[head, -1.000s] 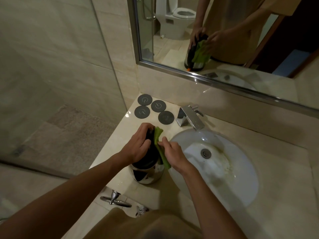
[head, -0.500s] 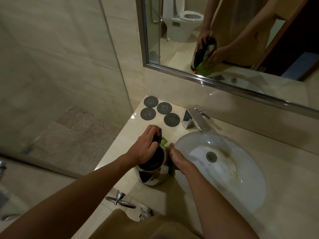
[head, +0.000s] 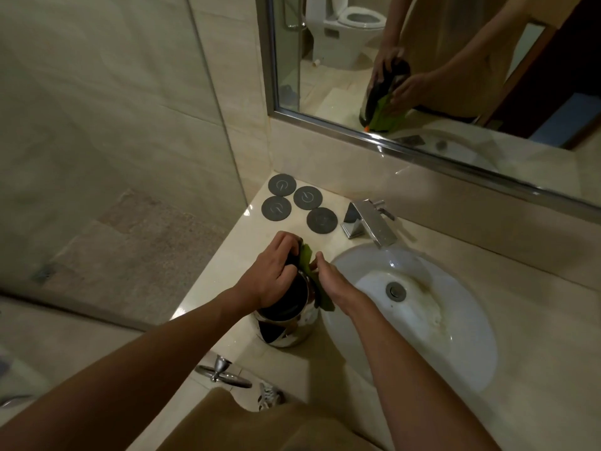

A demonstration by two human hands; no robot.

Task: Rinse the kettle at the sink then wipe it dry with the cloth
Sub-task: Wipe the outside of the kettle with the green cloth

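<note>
Head view gives me one steel kettle (head: 286, 330) standing at the tabletop's (head: 227, 255) front edge, just left of the one white sink (head: 455, 346). My left hand (head: 270, 278) grips its black handle, fingers curled round. My right hand (head: 338, 284) presses one green cloth (head: 320, 294) against its side, fingers fairly straight. Four dark round coasters (head: 289, 205) lie in the far left corner beside one chrome faucet (head: 367, 222).

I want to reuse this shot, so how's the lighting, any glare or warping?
Head view: dim and warm; bright glints on the countertop and the kettle; wide-angle bending along the mirror frame; forearms soft at the bottom edge.
</note>
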